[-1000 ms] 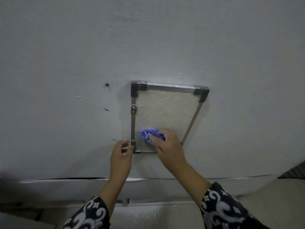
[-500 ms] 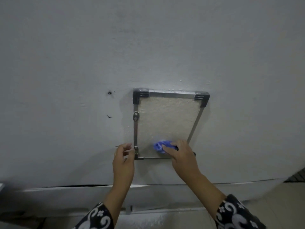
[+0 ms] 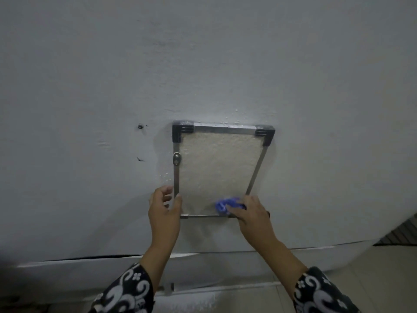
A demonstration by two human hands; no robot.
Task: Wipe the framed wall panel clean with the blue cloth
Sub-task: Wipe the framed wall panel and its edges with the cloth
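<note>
The framed wall panel (image 3: 216, 163) hangs on a grey wall, with a metal frame, black corner pieces and a rough cream centre. My right hand (image 3: 252, 215) holds the bunched blue cloth (image 3: 228, 204) against the panel's lower right corner. My left hand (image 3: 164, 211) grips the frame's lower left corner, thumb on the front of the left bar and fingers curled behind it.
A screw (image 3: 140, 126) and a dark mark (image 3: 140, 159) sit in the wall left of the panel. A white ledge (image 3: 112, 259) runs below the wall. Pale floor tiles (image 3: 383, 272) and a dark grille (image 3: 401, 233) lie at the lower right.
My right hand has slid the blue cloth along the panel's bottom from the lower left to the lower right corner. My left hand has shifted slightly on the frame's left bar.
</note>
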